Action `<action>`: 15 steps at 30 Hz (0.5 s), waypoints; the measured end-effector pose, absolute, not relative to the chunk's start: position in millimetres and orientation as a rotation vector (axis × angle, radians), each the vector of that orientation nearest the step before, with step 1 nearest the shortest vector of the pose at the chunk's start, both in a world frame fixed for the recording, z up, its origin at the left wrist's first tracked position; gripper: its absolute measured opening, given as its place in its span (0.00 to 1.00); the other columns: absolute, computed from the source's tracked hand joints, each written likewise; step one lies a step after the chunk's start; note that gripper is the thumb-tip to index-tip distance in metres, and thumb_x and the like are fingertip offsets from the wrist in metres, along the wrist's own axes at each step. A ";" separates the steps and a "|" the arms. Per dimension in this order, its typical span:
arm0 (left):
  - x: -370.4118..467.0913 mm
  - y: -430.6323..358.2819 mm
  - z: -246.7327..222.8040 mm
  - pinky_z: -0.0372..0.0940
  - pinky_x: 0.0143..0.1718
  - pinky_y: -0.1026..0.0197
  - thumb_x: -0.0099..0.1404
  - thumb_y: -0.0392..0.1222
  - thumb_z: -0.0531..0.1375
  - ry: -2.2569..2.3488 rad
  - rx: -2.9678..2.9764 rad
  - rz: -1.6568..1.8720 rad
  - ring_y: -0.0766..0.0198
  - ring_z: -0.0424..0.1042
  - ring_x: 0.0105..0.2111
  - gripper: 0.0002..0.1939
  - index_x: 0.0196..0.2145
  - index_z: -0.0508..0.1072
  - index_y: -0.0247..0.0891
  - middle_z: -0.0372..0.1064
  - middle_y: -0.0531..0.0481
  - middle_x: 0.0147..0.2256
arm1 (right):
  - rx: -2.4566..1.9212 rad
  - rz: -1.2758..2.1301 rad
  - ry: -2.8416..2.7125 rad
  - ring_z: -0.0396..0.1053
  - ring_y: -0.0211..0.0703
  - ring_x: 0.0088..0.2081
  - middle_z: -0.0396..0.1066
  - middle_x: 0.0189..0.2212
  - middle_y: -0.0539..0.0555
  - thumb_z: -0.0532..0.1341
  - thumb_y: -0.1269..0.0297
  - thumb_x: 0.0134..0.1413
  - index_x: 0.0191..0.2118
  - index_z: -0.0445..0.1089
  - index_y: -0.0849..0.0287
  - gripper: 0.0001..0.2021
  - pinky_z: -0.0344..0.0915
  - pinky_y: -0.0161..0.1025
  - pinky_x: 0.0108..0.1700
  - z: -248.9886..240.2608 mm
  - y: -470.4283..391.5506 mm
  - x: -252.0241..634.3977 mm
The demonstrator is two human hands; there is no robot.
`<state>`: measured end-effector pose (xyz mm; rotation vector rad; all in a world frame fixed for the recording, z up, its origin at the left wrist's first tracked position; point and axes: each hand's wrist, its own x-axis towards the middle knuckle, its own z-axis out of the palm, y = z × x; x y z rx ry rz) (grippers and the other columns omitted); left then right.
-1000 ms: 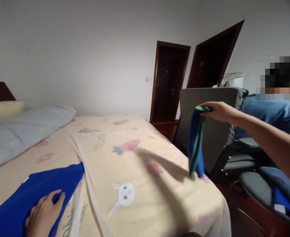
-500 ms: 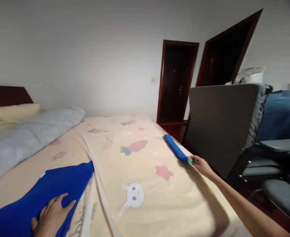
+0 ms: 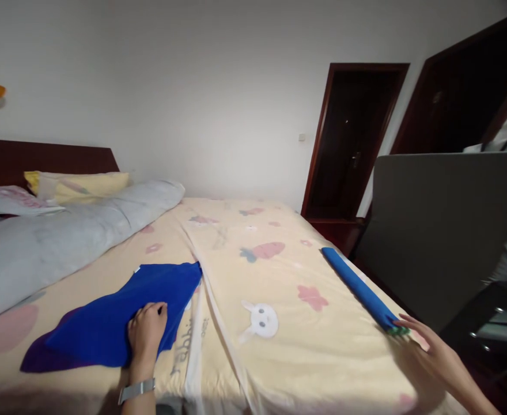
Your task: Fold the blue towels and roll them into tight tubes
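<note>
currently, head view: two bare hands are over a bed with a cream sheet (image 3: 296, 357), well apart from each other.
left hand (image 3: 147, 325): back upward, fingers bent inward, resting on the blue cloth (image 3: 102, 323); whether it pinches the fabric cannot be told.
left wrist: fitted with a silver-toned band (image 3: 136, 391).
cloth position: laid out on the sheet under the left hand, its far right corner touching a pale fold (image 3: 222, 323); a purple part shows along its lower left border, a small white tag (image 3: 137, 268) at its upper edge.
right hand (image 3: 435, 351): fingers loosely extended at the near end of the blue roll (image 3: 357, 286); pinch or mere touch cannot be told.
roll position: long, narrow, lying along the right edge of the bed, well apart from the cloth; green shows at its near end.
sheet print: a white rabbit (image 3: 263, 320) sits between cloth and roll.
bed head: gray bedding (image 3: 84, 227) lies slantwise before a yellow pillow (image 3: 93, 187) and a dark headboard (image 3: 63, 158).
room side: a gray panel (image 3: 435, 230) stands beyond the right edge, a dark door (image 3: 352, 144) behind.
</note>
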<state>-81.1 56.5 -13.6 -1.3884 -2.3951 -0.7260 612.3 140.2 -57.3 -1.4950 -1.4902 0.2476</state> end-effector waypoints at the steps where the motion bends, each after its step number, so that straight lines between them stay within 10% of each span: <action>1: -78.5 55.8 -12.8 0.61 0.38 0.54 0.69 0.45 0.52 -2.387 -1.386 -0.734 0.48 0.75 0.40 0.16 0.39 0.80 0.40 0.78 0.40 0.42 | -1.477 0.210 -1.446 0.70 0.71 0.50 0.73 0.48 0.56 0.61 0.53 0.34 0.32 0.73 0.25 0.13 0.69 0.66 0.39 -49.1 130.5 598.9; 9: -48.9 61.9 -14.4 0.58 0.42 0.53 0.63 0.46 0.60 -2.221 -1.682 -0.687 0.46 0.71 0.44 0.10 0.38 0.79 0.43 0.76 0.42 0.41 | -1.154 0.450 -1.624 0.65 0.68 0.54 0.69 0.49 0.61 0.59 0.56 0.51 0.35 0.75 0.49 0.09 0.69 0.44 0.21 3.5 105.5 420.8; 15: -46.2 71.8 -10.9 0.58 0.36 0.55 0.71 0.41 0.49 -2.271 -1.599 -0.797 0.49 0.74 0.36 0.16 0.35 0.76 0.38 0.76 0.40 0.35 | -0.958 0.780 -1.702 0.70 0.57 0.42 0.74 0.39 0.56 0.58 0.62 0.52 0.29 0.75 0.51 0.08 0.68 0.47 0.38 -27.5 123.5 327.5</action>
